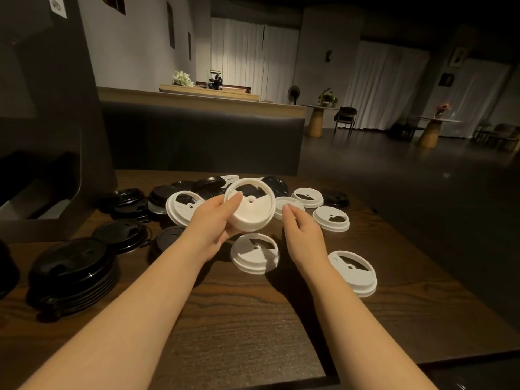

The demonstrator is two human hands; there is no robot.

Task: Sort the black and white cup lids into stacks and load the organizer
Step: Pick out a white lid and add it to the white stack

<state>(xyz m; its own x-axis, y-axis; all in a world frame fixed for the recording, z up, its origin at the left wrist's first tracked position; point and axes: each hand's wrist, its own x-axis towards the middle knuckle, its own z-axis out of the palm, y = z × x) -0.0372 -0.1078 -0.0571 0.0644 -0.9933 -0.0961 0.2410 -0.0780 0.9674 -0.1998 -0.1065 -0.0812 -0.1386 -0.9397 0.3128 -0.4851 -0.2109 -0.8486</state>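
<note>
Approx counts, head view:
White lids: 8 visible, incl 1 held up [250,205], 1 partly hidden at far edge of pile [229,178].
Black lids: 1 stack near left [74,270], layer count unclear; abt 8 more loose/overlapping behind, exact no. unclear.
Hands: 2.
Table: 1 [253,327].

Dark wood-grain tabletop [253,319], brown, with streaky figure and a low sheen. Matt, smooth white plastic on the white lids [254,253]; glossy black plastic with bright highlights on the stacked black lids [74,273]. Dark, faintly shiny upholstery, leather-like, on the bench back [202,136] behind.
</note>
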